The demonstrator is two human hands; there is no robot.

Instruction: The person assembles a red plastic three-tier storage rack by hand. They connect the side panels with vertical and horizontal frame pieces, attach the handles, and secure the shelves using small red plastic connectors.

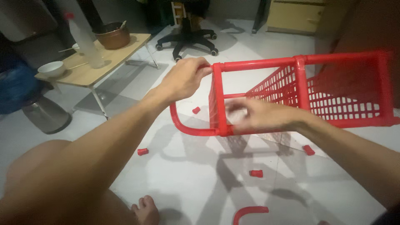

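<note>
left arm: bare, comes in from 8 o'clock and stretches toward 1 o'clock, nearly straight.
left hand (183,78): back of hand up, fingers (203,66) curled over and closed in a grip, knuckles pointing to 2 o'clock.
right arm: bare, enters from 4 o'clock, forearm reaching toward 10 o'clock.
right hand (260,115): motion-blurred, fingers pointing to 9 o'clock; whether they are closed cannot be told.
body: bare knee at 8 o'clock, toes at 6 o'clock.
</note>
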